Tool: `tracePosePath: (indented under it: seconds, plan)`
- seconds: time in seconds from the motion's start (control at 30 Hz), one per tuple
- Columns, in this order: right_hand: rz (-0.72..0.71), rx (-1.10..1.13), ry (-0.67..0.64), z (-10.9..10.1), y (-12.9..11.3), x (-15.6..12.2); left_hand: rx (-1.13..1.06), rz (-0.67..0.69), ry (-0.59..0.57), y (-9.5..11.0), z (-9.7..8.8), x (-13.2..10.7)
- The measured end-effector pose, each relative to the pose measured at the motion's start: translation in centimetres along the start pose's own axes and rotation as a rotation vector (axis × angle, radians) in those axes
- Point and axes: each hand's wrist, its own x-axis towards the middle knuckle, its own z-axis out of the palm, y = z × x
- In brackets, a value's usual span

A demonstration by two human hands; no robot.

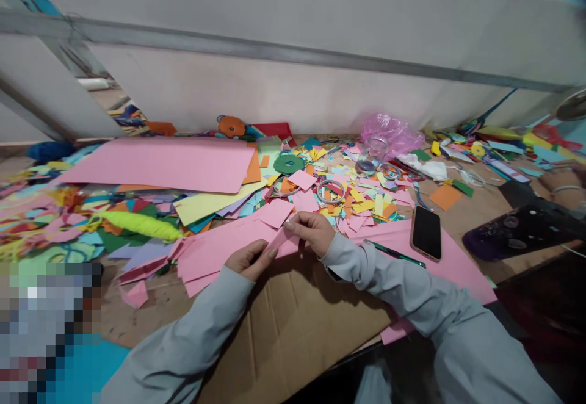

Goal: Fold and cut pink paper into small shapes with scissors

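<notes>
Between my two hands is a small piece of pink paper (284, 243), held above the edge of a brown cardboard sheet (293, 324). My left hand (253, 259) pinches its lower left side with thumb and fingers. On the upper right, my right hand (314, 232) grips the same piece, its thumb on top. Part of the paper is covered by my fingers. Larger pink sheets (210, 251) lie just beyond and to the left. Close to my right wrist are a dark green pen (396, 254) and a phone (426, 233) on more pink paper.
Coloured paper scraps (366, 199) cover the table's back, with a tape roll (331, 191), a glass jar (376, 147) and a pink plastic bag (394, 132). Yellow yarn (141, 225) lies left. A dark bottle-like object (517, 227) and another person's hand (565, 184) are at right.
</notes>
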Motion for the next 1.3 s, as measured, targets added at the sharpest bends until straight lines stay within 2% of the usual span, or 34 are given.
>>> tracePosePath:
  seconds: [0.2, 0.5, 0.63, 0.77, 1.0, 1.07, 1.2, 1.3]
  plan:
    - [-0.006, 0.021, -0.060, -0.7, -0.1, 0.1, -0.081, -0.041, -0.018, 0.2, -0.3, 0.1]
    - [0.026, 0.085, -0.048, -0.5, -0.1, 0.1, -0.028, 0.009, -0.030, 0.0, -0.4, 0.2]
    - [0.121, 0.120, -0.087, -0.4, 0.0, 0.2, 0.012, -0.008, 0.007, -0.1, -0.4, 0.2]
    - [0.185, 0.083, -0.155, 0.2, 0.5, 0.0, 0.002, 0.001, -0.009, -0.1, -0.1, 0.2]
    - [0.005, -0.044, -0.039, 0.0, 0.7, -0.2, 0.024, -0.033, -0.034, 0.4, 0.0, -0.1]
    - [-0.073, -0.172, -0.070, -0.3, 0.2, -0.2, 0.091, 0.001, -0.036, 0.5, -0.2, -0.2]
    - [-0.343, -0.508, -0.220, -0.6, -0.8, -0.4, 0.281, 0.109, -0.063, 0.7, -0.3, -0.4]
    - [-0.422, -0.630, -0.307, -0.5, -1.1, -0.5, 0.376, 0.166, -0.093, 1.1, -0.3, -0.5]
